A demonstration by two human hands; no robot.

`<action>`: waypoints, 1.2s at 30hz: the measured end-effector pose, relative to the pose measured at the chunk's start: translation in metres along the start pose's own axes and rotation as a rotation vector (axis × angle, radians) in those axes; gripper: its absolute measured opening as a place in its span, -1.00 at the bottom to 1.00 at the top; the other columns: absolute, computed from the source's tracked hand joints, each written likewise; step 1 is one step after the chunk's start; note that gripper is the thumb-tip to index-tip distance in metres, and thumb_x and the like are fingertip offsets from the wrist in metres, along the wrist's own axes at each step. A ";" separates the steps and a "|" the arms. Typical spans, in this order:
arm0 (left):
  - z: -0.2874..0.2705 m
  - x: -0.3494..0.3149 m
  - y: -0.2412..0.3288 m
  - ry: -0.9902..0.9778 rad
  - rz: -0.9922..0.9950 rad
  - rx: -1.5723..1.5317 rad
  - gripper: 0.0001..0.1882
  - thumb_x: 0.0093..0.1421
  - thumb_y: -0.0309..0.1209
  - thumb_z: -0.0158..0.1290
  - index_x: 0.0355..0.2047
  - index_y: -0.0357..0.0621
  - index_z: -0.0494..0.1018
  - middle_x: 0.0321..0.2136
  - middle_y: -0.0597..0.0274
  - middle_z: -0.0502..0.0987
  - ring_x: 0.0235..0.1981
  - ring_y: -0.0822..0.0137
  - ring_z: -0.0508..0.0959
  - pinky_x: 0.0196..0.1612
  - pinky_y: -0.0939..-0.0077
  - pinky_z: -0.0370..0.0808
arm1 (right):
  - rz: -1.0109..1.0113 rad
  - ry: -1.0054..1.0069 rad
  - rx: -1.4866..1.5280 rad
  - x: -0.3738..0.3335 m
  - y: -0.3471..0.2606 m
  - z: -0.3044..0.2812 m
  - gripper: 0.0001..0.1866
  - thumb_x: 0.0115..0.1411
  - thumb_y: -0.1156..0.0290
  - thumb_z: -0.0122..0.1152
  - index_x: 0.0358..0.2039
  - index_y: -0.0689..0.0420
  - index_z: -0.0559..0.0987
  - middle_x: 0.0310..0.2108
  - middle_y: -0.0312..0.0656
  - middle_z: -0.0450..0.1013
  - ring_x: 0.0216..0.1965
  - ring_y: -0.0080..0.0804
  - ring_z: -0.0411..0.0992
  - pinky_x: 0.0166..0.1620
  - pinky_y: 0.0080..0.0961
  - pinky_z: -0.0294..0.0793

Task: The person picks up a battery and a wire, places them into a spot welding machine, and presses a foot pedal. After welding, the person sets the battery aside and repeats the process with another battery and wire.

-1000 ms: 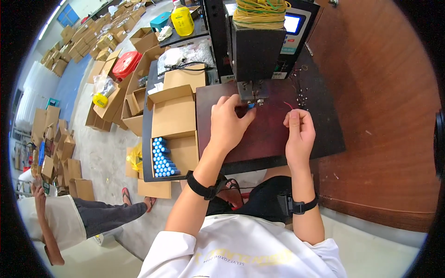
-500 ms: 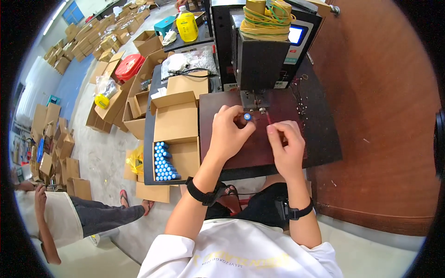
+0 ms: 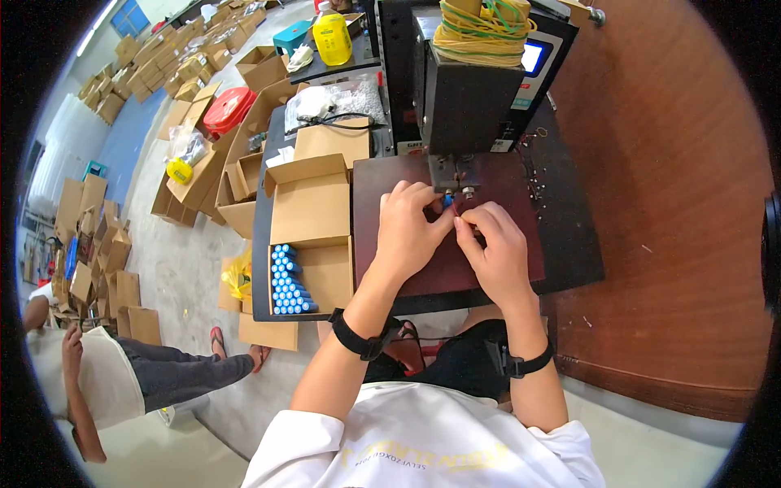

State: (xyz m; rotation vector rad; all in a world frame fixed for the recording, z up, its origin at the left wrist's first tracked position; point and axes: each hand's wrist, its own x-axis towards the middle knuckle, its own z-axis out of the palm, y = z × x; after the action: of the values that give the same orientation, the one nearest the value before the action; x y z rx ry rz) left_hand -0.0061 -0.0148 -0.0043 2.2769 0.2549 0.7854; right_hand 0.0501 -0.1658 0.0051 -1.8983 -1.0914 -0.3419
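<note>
Head camera, looking down: a person in a white shirt works with two bare hands at a black table (image 3: pixel 573 244), in front of a tall dark machine (image 3: pixel 472 106). The left hand (image 3: pixel 409 228) pinches a small blue cylinder (image 3: pixel 448 200) between thumb and fingers, holding it just below the machine's metal tips (image 3: pixel 467 193); whether cylinder and tips touch cannot be told. The right hand (image 3: pixel 498 248) is close beside it, thumb and forefinger closed on a thin red strip (image 3: pixel 455 210) (only a short piece shows) at the cylinder's near side. Both hands are above a dark red mat (image 3: pixel 443 272), and each wrist wears a black strap.

To the left of the mat, an open cardboard box (image 3: pixel 329 272) holds more blue cylinders (image 3: pixel 289 285), packed upright along its left side. A bundle of yellow and green strands (image 3: pixel 480 45) sits on top of the machine, beside a lit screen (image 3: pixel 533 57). Farther back at left stands a yellow bottle (image 3: pixel 332 39). At the far left, another person (image 3: pixel 89 370) in a pale top and dark trousers stands near stacked cartons (image 3: pixel 102 252).
</note>
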 end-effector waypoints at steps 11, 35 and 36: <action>0.004 -0.001 -0.006 0.030 0.024 0.006 -0.82 0.01 -0.31 0.23 -0.48 -0.15 0.55 -0.49 0.27 0.50 -0.30 0.15 0.46 -0.22 0.27 0.29 | -0.007 0.009 0.013 0.001 0.001 0.002 -0.88 0.23 0.48 0.27 -0.34 0.25 0.53 -0.42 -0.11 0.42 -0.44 -0.21 0.42 -0.37 -0.37 0.40; -0.001 -0.001 -0.004 -0.039 -0.004 0.045 -0.80 -0.02 -0.32 0.23 -0.48 -0.19 0.55 -0.50 0.14 0.51 -0.33 0.06 0.48 -0.25 0.19 0.32 | 0.052 0.032 0.077 0.000 0.001 -0.001 -0.88 0.24 0.47 0.24 -0.33 0.26 0.53 -0.43 -0.09 0.38 -0.44 -0.21 0.41 -0.36 -0.40 0.39; -0.003 -0.002 -0.004 -0.056 -0.009 -0.014 -0.81 -0.03 -0.33 0.22 -0.48 -0.20 0.55 -0.51 0.14 0.51 -0.33 0.07 0.49 -0.23 0.21 0.33 | 0.105 0.024 0.121 -0.001 -0.002 -0.003 -0.87 0.25 0.46 0.24 -0.33 0.27 0.53 -0.43 -0.09 0.39 -0.44 -0.22 0.41 -0.36 -0.39 0.40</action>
State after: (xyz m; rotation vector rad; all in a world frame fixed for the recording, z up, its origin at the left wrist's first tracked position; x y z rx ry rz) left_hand -0.0087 -0.0111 -0.0063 2.2798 0.2326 0.7153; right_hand 0.0488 -0.1685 0.0071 -1.8313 -0.9709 -0.2335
